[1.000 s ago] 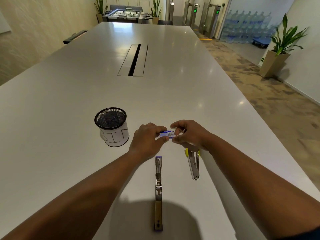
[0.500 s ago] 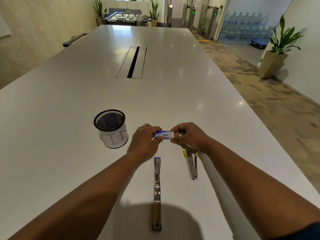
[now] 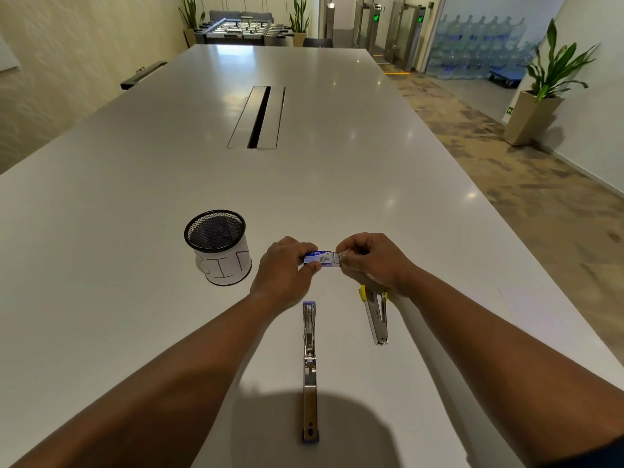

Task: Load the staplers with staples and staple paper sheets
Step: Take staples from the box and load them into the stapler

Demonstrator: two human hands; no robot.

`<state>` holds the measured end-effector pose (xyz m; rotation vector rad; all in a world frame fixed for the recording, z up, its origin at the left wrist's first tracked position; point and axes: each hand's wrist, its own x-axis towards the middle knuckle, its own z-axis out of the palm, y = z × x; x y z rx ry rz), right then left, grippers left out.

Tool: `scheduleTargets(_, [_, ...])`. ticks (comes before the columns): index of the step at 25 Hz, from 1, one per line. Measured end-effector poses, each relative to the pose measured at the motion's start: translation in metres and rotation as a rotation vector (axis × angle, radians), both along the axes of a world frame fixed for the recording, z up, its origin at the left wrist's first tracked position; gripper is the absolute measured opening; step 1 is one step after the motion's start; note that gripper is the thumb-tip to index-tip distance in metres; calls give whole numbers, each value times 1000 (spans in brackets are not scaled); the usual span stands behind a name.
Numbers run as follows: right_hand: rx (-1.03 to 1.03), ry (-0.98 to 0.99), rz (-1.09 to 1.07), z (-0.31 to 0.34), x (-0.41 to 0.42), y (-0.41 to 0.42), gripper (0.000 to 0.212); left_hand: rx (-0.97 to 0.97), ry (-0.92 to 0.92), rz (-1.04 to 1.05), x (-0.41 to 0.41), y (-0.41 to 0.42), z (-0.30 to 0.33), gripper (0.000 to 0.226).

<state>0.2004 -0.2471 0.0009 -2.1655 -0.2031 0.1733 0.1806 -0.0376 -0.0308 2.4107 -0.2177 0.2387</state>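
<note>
A small blue staple box [image 3: 320, 258] is held above the white table [image 3: 135, 204], between both hands. My left hand [image 3: 282, 273] pinches its left end with thumb and fingers. My right hand [image 3: 368, 260] pinches the inner tray at the box's right end, which sticks out slightly. A blue-tipped stapler [image 3: 309, 369] lies flipped fully open in a straight line on the table below my hands. A yellow-tipped stapler [image 3: 376, 315] lies to its right, partly under my right wrist. No paper sheets are in view.
A black mesh cup [image 3: 217, 246] with a white label reading BIN stands left of my hands. A cable slot [image 3: 258, 118] runs down the table's middle. The table's right edge is close to my right arm, with carpet floor and a potted plant [image 3: 543, 86] beyond.
The box's inner tray has slid out a little at the right end under my right fingers. Both hands have stayed in about the same place. The staplers have not moved.
</note>
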Motion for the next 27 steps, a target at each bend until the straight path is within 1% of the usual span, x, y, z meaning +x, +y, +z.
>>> scheduleTargets(3, [-51, -4, -33, -3, 0, 3, 17, 16, 6, -2, -1, 0, 1, 33])
scheduleTargets(5, [-104, -24, -15, -2, 2, 6, 17, 22, 5, -3, -1, 1, 0, 33])
scheduleTargets(8, [-206, -95, 21, 1, 5, 6, 11, 20, 10, -7, -2, 1, 0, 33])
scheduleTargets(10, [-258, -130, 51, 4, 7, 5, 6, 16, 10, -8, -2, 1, 1, 33])
scheduleTargets(13, [-358, -158, 117, 13, 11, 8, 5, 13, 10, -7, -3, 0, 2, 35])
scheduleTargets(18, [-570, -142, 251, 32, 22, 17, 5, 14, 22, -7, -2, 0, 1, 35])
scheduleTargets(23, [-717, -120, 332, 40, 29, 25, 11, 14, 27, -9, -2, 0, 1, 35])
scheduleTargets(27, [-783, -193, 375, 43, 26, 27, 24, 10, 25, -7, -3, 0, 3, 35])
